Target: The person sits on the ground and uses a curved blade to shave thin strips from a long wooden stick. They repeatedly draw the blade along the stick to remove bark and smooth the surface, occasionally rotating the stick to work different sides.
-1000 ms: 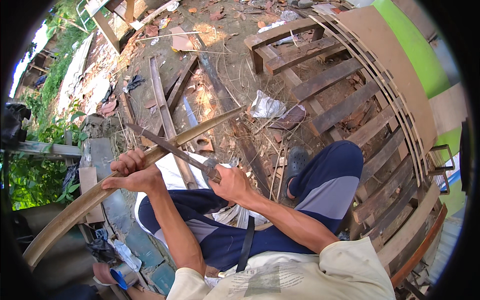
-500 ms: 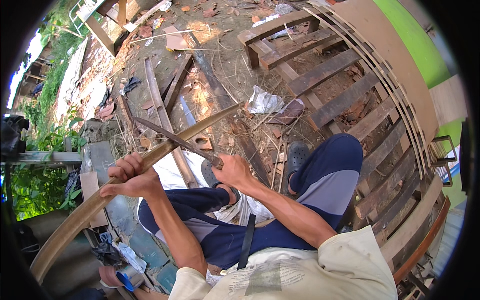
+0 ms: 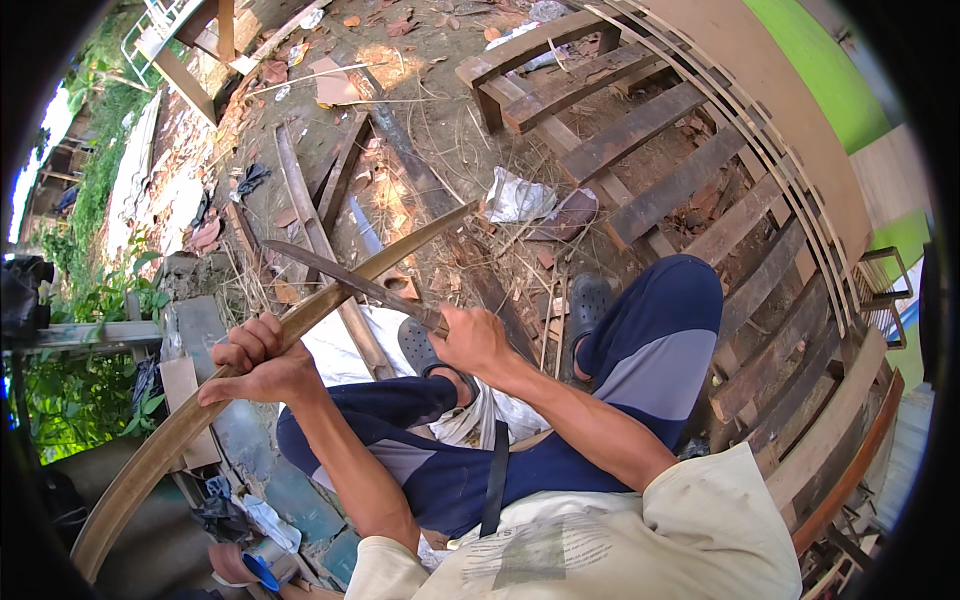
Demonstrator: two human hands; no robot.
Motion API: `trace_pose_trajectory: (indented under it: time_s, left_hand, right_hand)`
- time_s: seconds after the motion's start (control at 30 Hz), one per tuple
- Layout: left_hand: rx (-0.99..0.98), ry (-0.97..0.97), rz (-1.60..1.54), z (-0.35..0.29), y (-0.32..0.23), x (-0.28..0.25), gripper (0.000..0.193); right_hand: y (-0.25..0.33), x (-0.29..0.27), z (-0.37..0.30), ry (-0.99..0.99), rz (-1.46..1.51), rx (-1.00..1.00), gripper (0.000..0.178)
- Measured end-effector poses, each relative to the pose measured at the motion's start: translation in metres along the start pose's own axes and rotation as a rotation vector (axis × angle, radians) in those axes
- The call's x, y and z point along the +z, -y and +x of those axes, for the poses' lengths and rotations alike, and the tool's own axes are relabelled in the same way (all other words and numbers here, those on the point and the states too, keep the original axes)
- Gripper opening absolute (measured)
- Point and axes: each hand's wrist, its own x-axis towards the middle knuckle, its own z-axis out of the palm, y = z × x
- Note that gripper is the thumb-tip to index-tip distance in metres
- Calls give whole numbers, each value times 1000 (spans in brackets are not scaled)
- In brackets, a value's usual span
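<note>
**Long blade laid across a bamboo strip, both hands closed**

The person sits low on the ground with the knees apart, in dark blue trousers with grey panels. The left hand [image 3: 258,362] is closed in a fist around a long, curved bamboo strip [image 3: 330,300], thumb and fingers wrapped tightly over it. The strip runs from the lower left corner of the ground area, past this hand, and points up and to the right, where its thin tip ends above the litter on the ground.

The right hand [image 3: 478,340] is also closed, pressed around the handle of a long knife [image 3: 345,278]. The blade goes from this hand to the upper left and crosses the strip just beyond the left hand. The blade seems to touch the strip there, but the exact contact I cannot tell.

Compared with 1 second ago, the crossing of blade and strip looks almost the same, and both fists keep their grip. The left hand sits a little lower in the picture, but the head camera has also moved, so this can be only the view. By my judgement the shaving of the strip is in the middle of a stroke, not at its end.

Around: 2 grey clogs [image 3: 590,300] on the feet, a crumpled white paper [image 3: 520,195], dark wooden planks [image 3: 640,125] at the right side, and dry chips over the soil.
</note>
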Motion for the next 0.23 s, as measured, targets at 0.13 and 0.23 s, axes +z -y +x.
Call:
trace_pose_trajectory:
  time_s: [0.13,0.23]
  left_hand:
    - [18,2,24,-4,3,9,71]
    - [28,-43,45,2,3,4,71]
  right_hand:
    - [-6,10,-1,37,134,36,30]
    - [21,-4,-16,42,37,-115,26]
